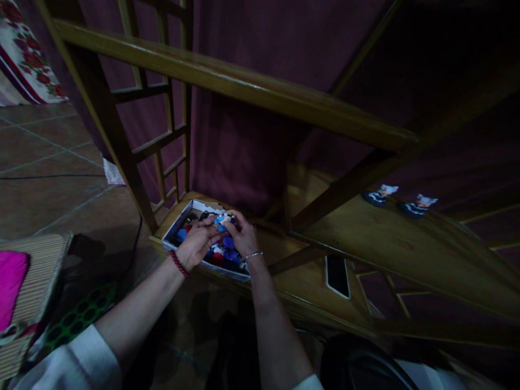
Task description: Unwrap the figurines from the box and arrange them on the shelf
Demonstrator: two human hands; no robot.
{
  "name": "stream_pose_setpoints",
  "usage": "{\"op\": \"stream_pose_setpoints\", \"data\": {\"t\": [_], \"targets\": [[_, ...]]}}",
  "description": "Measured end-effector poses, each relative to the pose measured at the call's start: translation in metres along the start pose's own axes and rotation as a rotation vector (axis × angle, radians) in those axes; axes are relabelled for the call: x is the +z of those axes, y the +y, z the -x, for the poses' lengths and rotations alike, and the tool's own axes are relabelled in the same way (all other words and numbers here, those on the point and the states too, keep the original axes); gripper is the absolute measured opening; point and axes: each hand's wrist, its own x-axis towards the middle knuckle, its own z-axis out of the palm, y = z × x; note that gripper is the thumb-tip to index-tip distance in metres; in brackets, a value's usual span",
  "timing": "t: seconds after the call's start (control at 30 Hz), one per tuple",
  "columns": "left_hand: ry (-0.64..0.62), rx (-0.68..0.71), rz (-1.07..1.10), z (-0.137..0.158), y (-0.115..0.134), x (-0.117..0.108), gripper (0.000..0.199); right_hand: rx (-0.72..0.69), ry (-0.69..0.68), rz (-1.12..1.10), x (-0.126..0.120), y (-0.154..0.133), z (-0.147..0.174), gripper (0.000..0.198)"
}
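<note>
Both my hands meet over a white cardboard box (173, 232) on the wooden shelf. Between them is a small blue and white figurine (223, 220). My left hand (197, 241), with a red beaded bracelet at the wrist, has its fingers closed against the figurine's left side. From the right, my right hand (244, 237) pinches the same figurine; a silver bracelet circles that wrist. Under my hands the box holds several small figures in blue, red, white and black, among them a round purple-blue piece (228, 242). Dim light blurs their details.
Two small figurines on dark bases, one left (381, 195) and one right (418, 206), stand on the higher wooden shelf (365, 238). A phone (337, 277) lies on the lower shelf. A wooden rail (235, 81) crosses above my hands, with lattice (162, 135) at left.
</note>
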Motion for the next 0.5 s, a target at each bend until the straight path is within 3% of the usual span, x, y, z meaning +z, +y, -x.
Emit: {"op": "stream_pose_setpoints", "data": {"t": [0.27,0.5], "targets": [[0.021,-0.003,0.038,0.0023,0.0017,0.0014,0.018,-0.030,-0.023,0.034,-0.0023,-0.0049,0.0011,0.028],[-0.043,-0.025,0.033,0.0028,0.0074,0.0020,0.021,-0.044,0.012,-0.137,-0.0013,-0.0047,0.0013,0.037]]}}
